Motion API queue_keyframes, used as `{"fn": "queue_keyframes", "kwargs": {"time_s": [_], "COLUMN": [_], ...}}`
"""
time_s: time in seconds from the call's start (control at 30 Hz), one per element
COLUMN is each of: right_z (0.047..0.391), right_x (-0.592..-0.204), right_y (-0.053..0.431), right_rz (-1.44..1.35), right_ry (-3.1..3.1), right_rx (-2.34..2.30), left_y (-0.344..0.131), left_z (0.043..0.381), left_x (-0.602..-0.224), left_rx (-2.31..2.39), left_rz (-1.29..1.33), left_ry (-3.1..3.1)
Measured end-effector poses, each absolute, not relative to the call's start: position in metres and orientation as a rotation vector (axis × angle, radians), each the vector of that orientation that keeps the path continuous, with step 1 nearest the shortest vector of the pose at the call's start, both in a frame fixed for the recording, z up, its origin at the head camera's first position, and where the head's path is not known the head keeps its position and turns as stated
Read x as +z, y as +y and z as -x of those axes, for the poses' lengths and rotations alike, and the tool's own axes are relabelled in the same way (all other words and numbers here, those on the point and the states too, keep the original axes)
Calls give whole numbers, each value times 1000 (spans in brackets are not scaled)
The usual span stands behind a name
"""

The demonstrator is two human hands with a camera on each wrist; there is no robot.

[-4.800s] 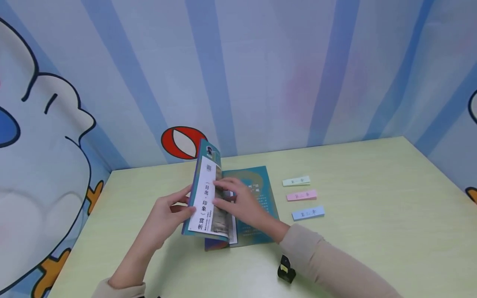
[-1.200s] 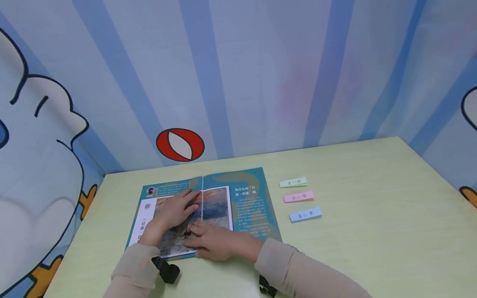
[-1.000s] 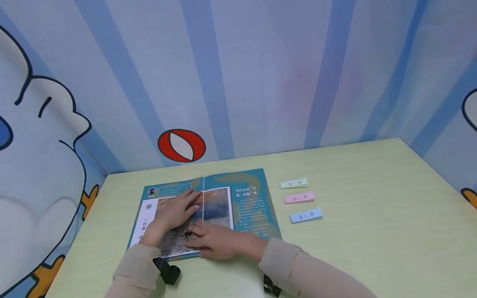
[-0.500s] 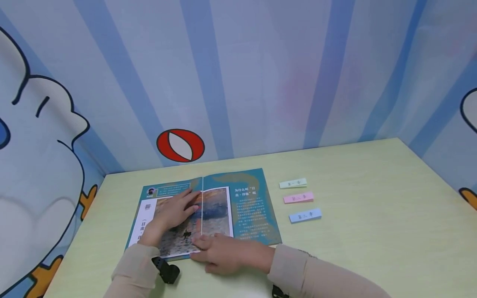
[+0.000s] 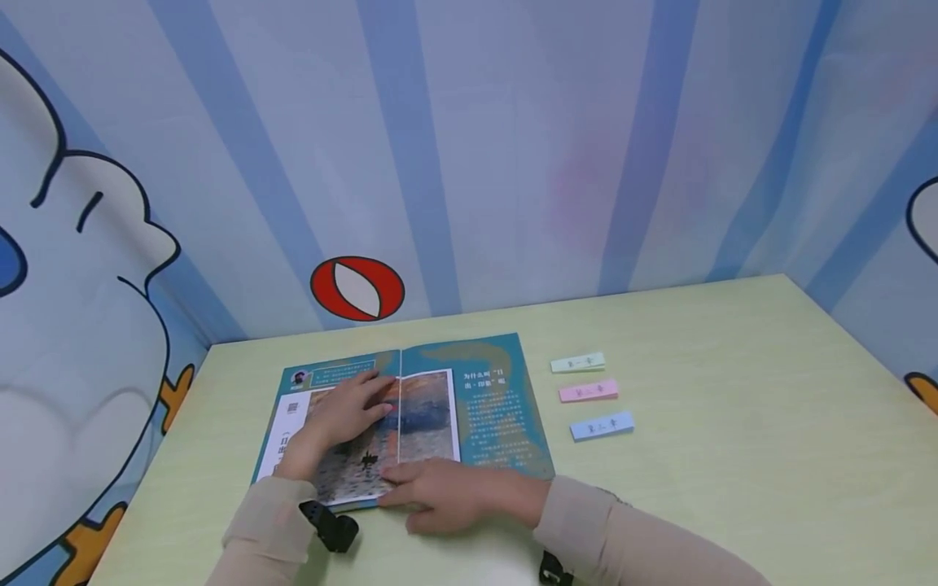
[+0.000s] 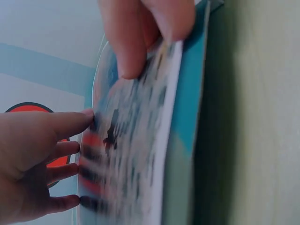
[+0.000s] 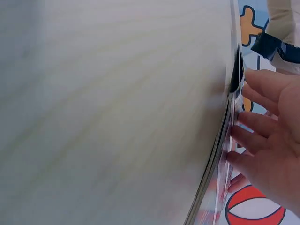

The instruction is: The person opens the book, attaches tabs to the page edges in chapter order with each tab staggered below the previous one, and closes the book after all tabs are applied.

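A teal picture booklet (image 5: 506,439) lies spread on the table, with a painting (image 5: 428,407) printed across both pages. My left hand (image 5: 344,419) rests on the left page, fingertips near the fold. Along the booklet's lower edge, my right hand (image 5: 447,492) touches the paper close to the fold, its fingers extended. From the left wrist, the fingertips of my left hand (image 6: 33,159) meet the painted page, and the other hand's fingers show above. In the right wrist view, my right hand (image 7: 272,126) is beside the booklet's edge, fingers spread.
Right of the booklet lie three labelled paper strips: a green strip (image 5: 578,363), a pink strip (image 5: 589,391) and a blue strip (image 5: 602,426). They rest on a pale yellow-green table (image 5: 733,407). Behind stands a striped blue curtain (image 5: 528,163).
The left leaf, earlier raised by my left hand, now lies flat. My right hand has slid to the right and nearer me, to the lower edge. My left hand stays on the page lately.
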State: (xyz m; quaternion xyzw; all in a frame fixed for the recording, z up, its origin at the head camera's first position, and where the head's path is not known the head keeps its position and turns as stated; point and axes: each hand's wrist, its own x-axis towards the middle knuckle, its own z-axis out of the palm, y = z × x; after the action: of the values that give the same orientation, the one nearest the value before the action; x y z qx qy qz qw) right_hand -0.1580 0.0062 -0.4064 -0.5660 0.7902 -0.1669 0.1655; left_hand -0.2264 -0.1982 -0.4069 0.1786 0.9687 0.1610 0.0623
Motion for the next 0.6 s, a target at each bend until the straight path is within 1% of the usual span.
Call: {"fn": "queue_keyframes", "kwargs": {"time_s": [0.33, 0.43, 0.6], "right_z": [176, 183, 194], "right_x": [-402, -401, -396], "right_y": [24, 33, 52], "right_rz": [1553, 1461, 1276], "right_ry": [2245, 2232, 2231], "right_rx": [-764, -826, -935], "left_y": [-181, -171, -156], "left_z": [226, 226, 226], "left_x": [-398, -394, -389], "left_rx": [597, 621, 740], "left_rz": [-607, -659, -645], "left_ry": [3007, 3002, 2949]}}
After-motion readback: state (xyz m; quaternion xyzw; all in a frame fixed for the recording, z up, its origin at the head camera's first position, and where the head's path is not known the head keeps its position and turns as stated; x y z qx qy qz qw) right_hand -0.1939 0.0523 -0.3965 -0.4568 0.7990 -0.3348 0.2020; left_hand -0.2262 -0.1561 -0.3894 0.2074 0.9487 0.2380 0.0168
